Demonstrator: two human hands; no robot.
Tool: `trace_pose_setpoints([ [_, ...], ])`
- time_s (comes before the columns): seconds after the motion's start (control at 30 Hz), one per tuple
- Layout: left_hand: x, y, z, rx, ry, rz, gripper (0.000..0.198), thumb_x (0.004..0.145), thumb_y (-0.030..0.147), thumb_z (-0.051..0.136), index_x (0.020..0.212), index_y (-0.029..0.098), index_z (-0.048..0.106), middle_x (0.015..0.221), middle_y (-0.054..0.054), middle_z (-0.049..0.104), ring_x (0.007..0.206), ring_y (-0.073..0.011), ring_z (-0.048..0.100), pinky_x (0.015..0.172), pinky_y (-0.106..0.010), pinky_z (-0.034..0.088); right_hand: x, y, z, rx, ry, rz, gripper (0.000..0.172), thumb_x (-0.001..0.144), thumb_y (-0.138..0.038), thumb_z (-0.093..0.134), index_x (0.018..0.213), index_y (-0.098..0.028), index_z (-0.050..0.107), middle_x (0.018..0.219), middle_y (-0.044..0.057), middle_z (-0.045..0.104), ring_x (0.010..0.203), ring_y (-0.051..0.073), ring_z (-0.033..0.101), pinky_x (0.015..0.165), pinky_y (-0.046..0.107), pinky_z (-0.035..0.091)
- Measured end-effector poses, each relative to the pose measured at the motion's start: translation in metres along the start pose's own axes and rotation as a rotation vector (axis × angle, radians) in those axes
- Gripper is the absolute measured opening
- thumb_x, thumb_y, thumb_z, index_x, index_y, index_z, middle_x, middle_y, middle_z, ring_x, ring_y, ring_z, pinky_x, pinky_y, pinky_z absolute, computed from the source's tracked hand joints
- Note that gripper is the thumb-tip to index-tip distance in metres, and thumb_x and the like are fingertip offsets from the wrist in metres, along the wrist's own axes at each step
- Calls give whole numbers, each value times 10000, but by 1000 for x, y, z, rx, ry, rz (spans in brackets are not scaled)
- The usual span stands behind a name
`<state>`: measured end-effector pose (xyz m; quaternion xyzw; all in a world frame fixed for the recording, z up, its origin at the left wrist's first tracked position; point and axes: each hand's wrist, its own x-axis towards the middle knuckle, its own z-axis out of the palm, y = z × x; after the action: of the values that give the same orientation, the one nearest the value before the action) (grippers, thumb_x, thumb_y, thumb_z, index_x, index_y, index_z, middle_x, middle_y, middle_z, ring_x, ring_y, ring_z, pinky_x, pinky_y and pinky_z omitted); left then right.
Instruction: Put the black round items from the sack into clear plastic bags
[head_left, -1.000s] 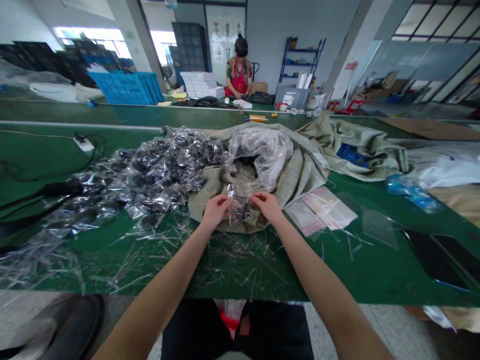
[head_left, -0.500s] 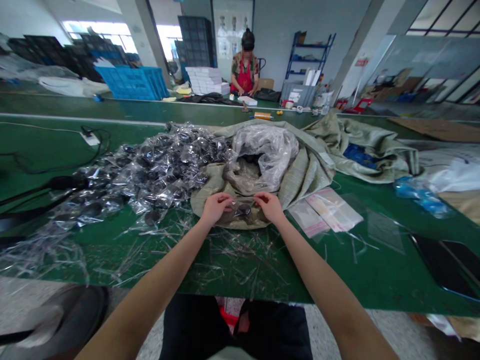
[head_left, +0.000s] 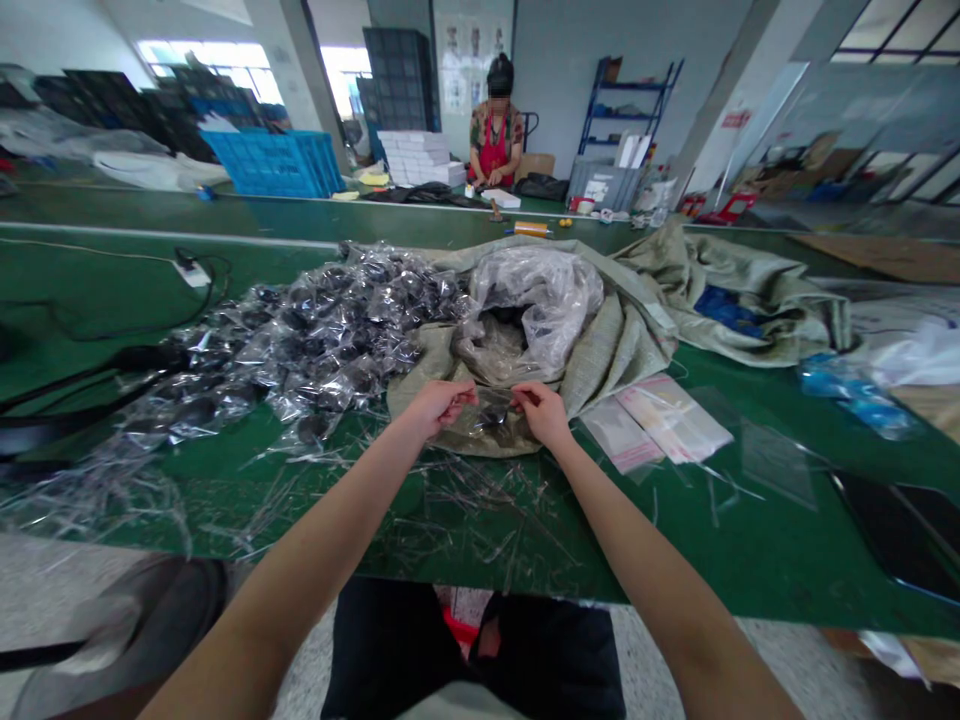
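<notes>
Head view: hands [head_left: 442, 405] [head_left: 546, 412] curled inward

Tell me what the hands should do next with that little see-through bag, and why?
Perhaps the left hand and right hand should gently press the upper edge of the small clear bag flat. A dark piece seems to be inside it, one hand is at each side, and I can't tell whether it's closed.
</notes>
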<state>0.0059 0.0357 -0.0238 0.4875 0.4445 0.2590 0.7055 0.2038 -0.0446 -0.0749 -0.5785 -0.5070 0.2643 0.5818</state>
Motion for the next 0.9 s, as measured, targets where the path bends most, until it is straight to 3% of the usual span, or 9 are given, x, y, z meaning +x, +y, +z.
trace_pose_setpoints([
  [0.1, -2, -5, -2, -23, -70, -9, 305, 622, 353, 797, 684, 91, 654, 718, -78, 670, 384, -3, 310, 331, -159, 134, -1, -1, -4, 2, 72, 79, 184, 760, -359, 631, 890, -231, 656, 823, 13, 674, 621, 141, 624, 567, 269, 511],
  [0.23, -4, -17, -7, -4, -98, 1, 341, 622, 400, 800, 692, 97, 659, 750, -79, 676, 393, -7, 322, 327, -161, 136, -5, -12, -5, 144, 119, 358, 251, 790, -458, 618, 846, -220, 561, 625, -15, 626, 490, 127, 582, 392, 218, 418],
  [0.33, -6, -23, -7, -8, -99, 0, 334, 630, 396, 795, 694, 104, 645, 789, -87, 691, 389, -5, 320, 325, -161, 128, -9, -21, -1, 270, 76, 478, 292, 748, -412, 692, 882, -212, 527, 658, -3, 658, 581, 151, 652, 457, 232, 488],
  [0.5, -10, -27, -5, -29, -66, 15, 330, 653, 395, 776, 739, 103, 650, 840, -105, 703, 393, -2, 317, 337, -162, 139, -12, -22, 4, 344, 136, 501, 408, 613, -205, 787, 912, -226, 509, 759, -19, 674, 613, 145, 666, 531, 258, 537],
  [0.67, -13, -29, -5, 1, -75, 33, 360, 631, 423, 785, 710, 101, 646, 827, -100, 702, 391, -3, 313, 345, -169, 138, -15, -22, 2, 421, 51, 575, 412, 624, -172, 775, 953, -217, 531, 665, -23, 672, 625, 154, 669, 557, 264, 550],
  [0.77, -14, -32, -5, 56, -75, 45, 369, 642, 449, 774, 726, 105, 670, 624, -40, 636, 376, -17, 305, 356, -176, 128, -15, -23, 2, 488, 36, 551, 397, 630, -152, 758, 946, -218, 525, 668, -28, 676, 701, 159, 695, 672, 288, 582],
  [0.9, -14, -36, -5, 177, -60, 73, 417, 681, 501, 733, 815, 105, 723, 385, 59, 390, 340, -41, 271, 370, -195, 105, -15, -21, 1, 478, 36, 514, 413, 600, -153, 776, 922, -216, 524, 649, -47, 664, 744, 172, 709, 762, 330, 589],
])
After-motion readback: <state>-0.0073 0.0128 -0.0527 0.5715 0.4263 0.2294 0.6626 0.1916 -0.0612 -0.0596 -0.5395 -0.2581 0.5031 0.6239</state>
